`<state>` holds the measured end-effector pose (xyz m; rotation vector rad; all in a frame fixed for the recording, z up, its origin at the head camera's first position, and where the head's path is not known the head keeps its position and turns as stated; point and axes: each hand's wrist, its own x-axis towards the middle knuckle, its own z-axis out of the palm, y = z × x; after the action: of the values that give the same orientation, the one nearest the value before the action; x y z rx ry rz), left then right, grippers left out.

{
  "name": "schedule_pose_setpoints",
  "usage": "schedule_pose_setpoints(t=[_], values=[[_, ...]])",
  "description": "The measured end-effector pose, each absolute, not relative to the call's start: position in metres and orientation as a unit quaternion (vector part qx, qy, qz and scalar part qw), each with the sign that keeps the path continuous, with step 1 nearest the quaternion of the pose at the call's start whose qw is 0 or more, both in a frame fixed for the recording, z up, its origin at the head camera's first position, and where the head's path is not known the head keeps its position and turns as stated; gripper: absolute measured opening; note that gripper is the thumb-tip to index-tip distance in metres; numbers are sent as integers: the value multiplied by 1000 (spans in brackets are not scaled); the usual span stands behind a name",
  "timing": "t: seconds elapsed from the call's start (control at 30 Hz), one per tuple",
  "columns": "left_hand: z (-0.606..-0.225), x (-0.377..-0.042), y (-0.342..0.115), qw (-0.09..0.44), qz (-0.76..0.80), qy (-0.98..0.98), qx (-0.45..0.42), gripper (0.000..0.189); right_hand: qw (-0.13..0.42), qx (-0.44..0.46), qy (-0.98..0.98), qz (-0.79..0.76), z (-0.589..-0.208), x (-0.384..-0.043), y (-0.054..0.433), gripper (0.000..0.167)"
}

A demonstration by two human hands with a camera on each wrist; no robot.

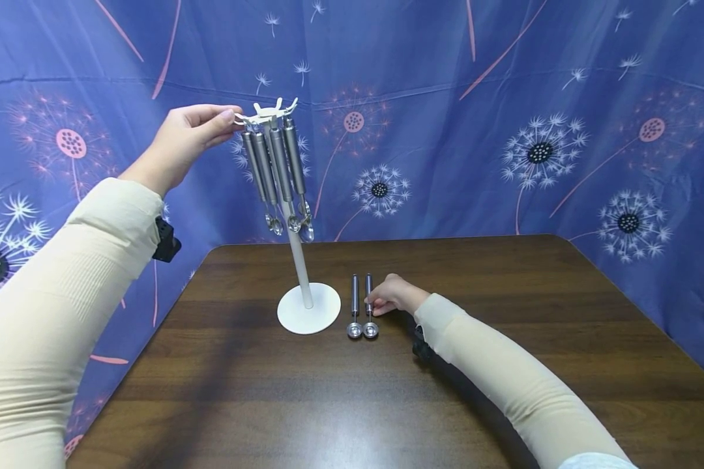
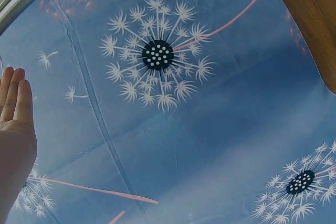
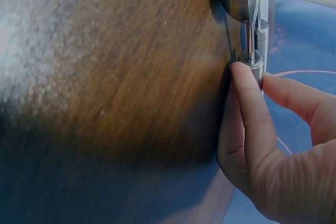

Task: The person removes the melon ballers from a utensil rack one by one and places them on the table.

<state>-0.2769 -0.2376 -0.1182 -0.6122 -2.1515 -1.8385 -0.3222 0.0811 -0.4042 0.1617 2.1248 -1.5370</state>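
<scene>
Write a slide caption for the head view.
Left hand holds the rack; right hand pinches a spoon on the table.

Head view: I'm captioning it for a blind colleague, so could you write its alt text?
A person's right hand pinches the right one of two metal spoons lying side by side on a brown table. The left hand holds the top of a white stand hung with metal utensils; behind is a blue dandelion-print curtain.

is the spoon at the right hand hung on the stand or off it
Off: the spoon lies on the table near the stand, the right hand pinching its handle.
</scene>
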Motion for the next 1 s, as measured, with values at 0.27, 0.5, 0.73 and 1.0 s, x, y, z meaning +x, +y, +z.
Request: schedule_pose_setpoints(t=[0.27, 0.5, 0.73, 1.0], values=[[-120, -278, -237, 122, -628, -739, -211, 52, 259, 53, 784, -562, -404, -322, 82, 37], [-120, -276, -237, 128, -626, -739, -213, 52, 259, 52, 783, -563, -404, -323, 83, 27], [-121, -275, -236, 136, -627, -738, -210, 52, 252, 61, 785, -562, -399, -327, 87, 42], [-124, -278, -235, 139, -636, -729, -212, 50, 223, 43, 786, -575, -387, -334, 93, 22]])
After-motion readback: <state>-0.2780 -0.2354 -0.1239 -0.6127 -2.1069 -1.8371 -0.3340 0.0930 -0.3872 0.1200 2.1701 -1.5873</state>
